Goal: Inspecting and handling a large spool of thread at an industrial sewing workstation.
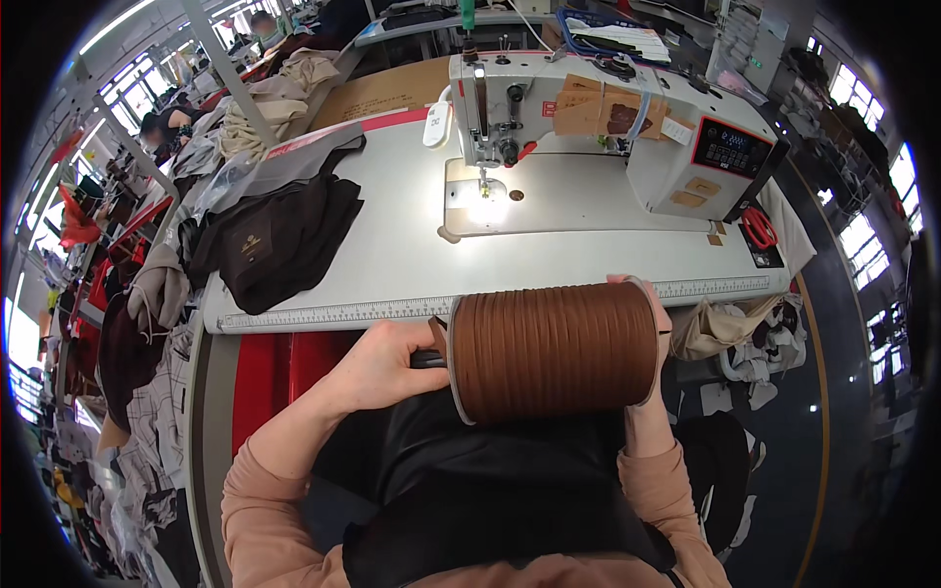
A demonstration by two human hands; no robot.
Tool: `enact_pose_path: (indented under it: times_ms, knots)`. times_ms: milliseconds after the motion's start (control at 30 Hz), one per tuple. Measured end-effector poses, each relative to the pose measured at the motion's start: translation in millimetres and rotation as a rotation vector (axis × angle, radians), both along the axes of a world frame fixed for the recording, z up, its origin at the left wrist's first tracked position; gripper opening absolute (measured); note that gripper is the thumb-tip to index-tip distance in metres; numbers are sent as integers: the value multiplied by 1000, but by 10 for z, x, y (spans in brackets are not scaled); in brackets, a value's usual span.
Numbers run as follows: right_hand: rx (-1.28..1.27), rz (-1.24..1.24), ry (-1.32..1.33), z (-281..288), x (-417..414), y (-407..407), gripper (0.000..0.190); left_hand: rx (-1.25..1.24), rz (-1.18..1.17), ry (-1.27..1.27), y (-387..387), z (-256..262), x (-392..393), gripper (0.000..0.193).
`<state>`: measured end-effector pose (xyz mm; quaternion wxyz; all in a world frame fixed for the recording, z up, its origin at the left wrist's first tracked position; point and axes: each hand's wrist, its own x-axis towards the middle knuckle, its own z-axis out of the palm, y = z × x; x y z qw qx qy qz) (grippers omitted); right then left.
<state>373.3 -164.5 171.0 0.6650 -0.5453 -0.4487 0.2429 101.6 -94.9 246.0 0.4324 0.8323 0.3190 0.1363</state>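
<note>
A large spool of brown flat cord or tape lies sideways between my hands, just over the front edge of the sewing table. My left hand grips a dark object at the spool's left end, beside a loose brown strip; what the object is, I cannot tell. My right hand holds the spool's right flange, its palm and most fingers hidden behind it. Beyond the spool stands a white industrial sewing machine, its lamp lighting the needle area. Folded dark brown fabric pieces lie on the table's left.
Red-handled scissors rest at the table's right end. A blue basket with papers stands behind the machine. Heaped garments line the left side, and a beige cloth hangs below the table at right. Other people work at far left.
</note>
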Motion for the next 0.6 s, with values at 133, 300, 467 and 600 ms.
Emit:
enact_pose_path:
  times_ms: [133, 300, 467, 600]
  knots:
    - [126, 414, 703, -136, 90, -173, 48, 9, 18, -37, 2, -87, 0, 25]
    - [208, 665, 695, -192, 315, -311, 63, -43, 4, -7, -49, -27, 60, 22]
    - [116, 595, 484, -119, 268, -411, 81, -41, -4, 4, -39, -52, 79, 19]
    - [117, 333, 338, -36, 179, -381, 74, -62, -3, -22, -31, 15, 151, 19]
